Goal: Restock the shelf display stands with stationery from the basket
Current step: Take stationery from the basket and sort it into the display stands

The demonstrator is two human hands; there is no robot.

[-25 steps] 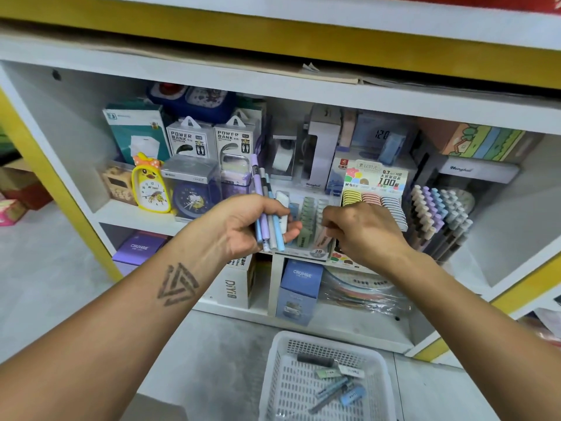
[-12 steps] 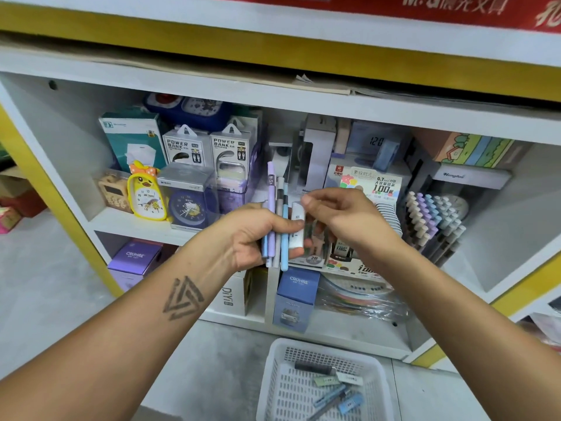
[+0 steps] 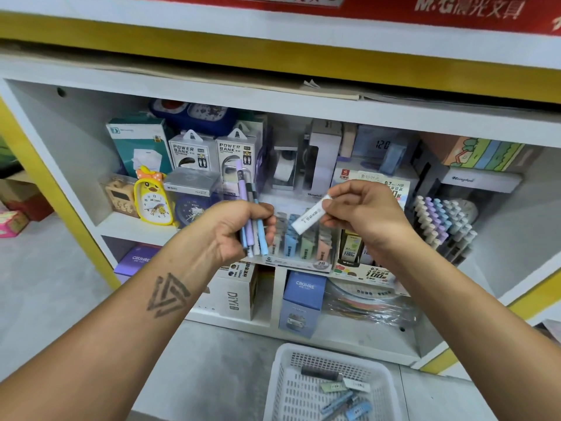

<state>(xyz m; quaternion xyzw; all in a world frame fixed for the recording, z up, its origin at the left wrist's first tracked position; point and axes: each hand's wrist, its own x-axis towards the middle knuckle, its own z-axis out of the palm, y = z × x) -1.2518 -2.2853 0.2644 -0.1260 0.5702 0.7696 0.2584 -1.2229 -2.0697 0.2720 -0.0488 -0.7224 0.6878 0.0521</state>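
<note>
My left hand (image 3: 233, 229) grips the pens (image 3: 250, 226), my right hand (image 3: 364, 214) pinches a white lead case (image 3: 309, 218); fumbling it could topple the display stand (image 3: 299, 262).

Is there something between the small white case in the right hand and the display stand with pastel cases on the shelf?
Nothing visible blocks it. The right hand pinches the small white case in the air in front of the clear display stand, apart from the left hand gripping pastel pens.

2 white "POWER BANK" boxes (image 3: 212, 151) stand far left on the shelf, 1 yellow duck-shaped clock (image 3: 154, 199) near them, and 1 white plastic mesh basket (image 3: 280, 378) sits near, on the floor.
</note>
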